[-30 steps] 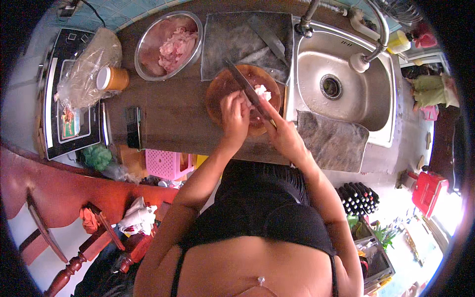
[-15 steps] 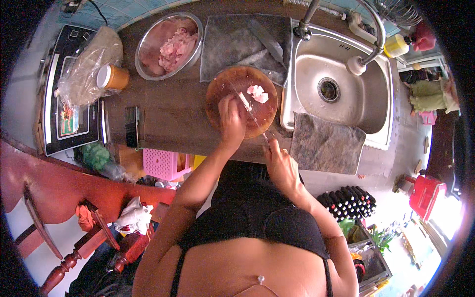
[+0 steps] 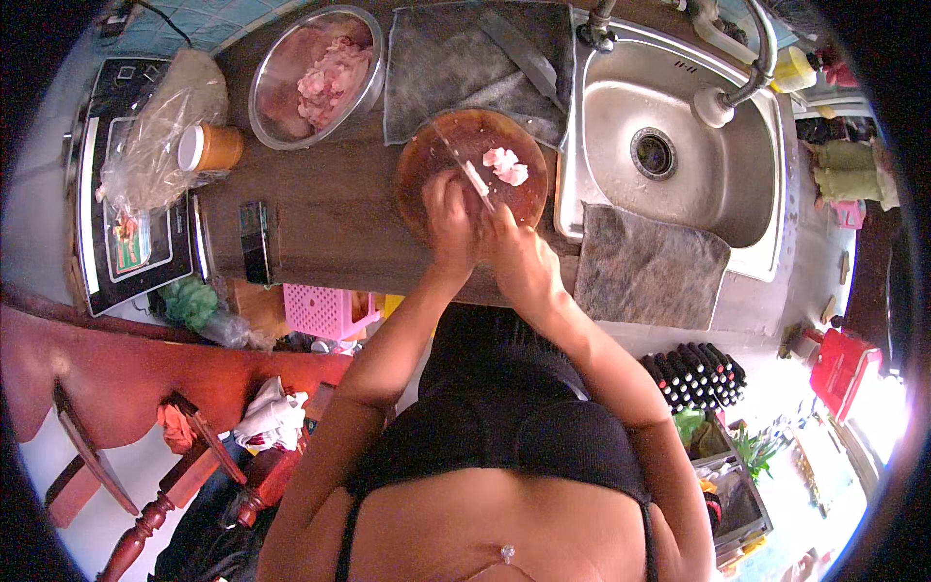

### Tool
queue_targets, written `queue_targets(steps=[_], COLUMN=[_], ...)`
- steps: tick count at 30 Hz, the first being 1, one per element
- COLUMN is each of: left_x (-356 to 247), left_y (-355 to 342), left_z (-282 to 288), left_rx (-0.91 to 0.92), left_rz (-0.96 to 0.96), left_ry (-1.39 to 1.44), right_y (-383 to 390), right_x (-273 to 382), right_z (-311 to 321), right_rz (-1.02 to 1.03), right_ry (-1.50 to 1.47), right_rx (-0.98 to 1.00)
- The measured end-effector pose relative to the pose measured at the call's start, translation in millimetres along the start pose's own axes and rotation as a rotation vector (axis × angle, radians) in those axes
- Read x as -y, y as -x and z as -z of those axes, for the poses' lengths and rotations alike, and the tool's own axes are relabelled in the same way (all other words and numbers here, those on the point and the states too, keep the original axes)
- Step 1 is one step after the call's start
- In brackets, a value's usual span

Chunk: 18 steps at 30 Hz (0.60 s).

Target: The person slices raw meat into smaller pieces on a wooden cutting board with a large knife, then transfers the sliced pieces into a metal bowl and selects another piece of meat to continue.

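Observation:
On the round wooden cutting board (image 3: 521, 215), small pale-pink pieces of raw meat (image 3: 504, 166) lie right of a knife (image 3: 464, 160). My right hand (image 3: 522, 260) is closed round the knife's handle at the board's near edge. The thin blade points to the far left, and a pale scrap clings along it. My left hand (image 3: 452, 218) is on the board's left half, left of the blade, with its fingers curled down. Whatever those fingers hold is hidden. Both hands are close together.
A metal bowl (image 3: 260, 109) of raw meat stands far left of the board. Behind the board, a second knife (image 3: 524, 60) lies on a grey cloth (image 3: 427, 58). The steel sink (image 3: 606, 145) is to the right, a phone (image 3: 254, 242) to the left.
My right hand has moved up and left with the knife, from the board's near edge to beside my left hand. The blade has slid farther across the board. My view has shifted slightly.

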<state>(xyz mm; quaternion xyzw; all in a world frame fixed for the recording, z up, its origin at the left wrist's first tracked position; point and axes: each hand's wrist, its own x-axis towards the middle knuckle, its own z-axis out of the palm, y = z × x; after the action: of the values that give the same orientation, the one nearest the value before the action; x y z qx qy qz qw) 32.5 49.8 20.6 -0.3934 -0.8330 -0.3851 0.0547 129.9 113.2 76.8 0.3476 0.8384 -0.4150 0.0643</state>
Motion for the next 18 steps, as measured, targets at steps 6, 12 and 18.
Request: queue_targets(steps=[6, 12, 18], left_x=[10.5, -2.1, 4.6], left_y=[7.4, 1.2, 2.9], left_z=[5.1, 5.6, 6.0], left_rx=[0.024, 0.044, -0.013], left_rz=[0.001, 0.02, 0.025], left_ry=[-0.015, 0.031, 0.02], right_y=[71.4, -9.1, 55.6], right_x=[-21.6, -2.8, -23.7], right_z=[5.1, -17.4, -9.7], right_rz=[-0.143, 0.088, -0.027], right_ry=[0.115, 0.106, 0.199], right_rx=[0.115, -0.161, -0.072])
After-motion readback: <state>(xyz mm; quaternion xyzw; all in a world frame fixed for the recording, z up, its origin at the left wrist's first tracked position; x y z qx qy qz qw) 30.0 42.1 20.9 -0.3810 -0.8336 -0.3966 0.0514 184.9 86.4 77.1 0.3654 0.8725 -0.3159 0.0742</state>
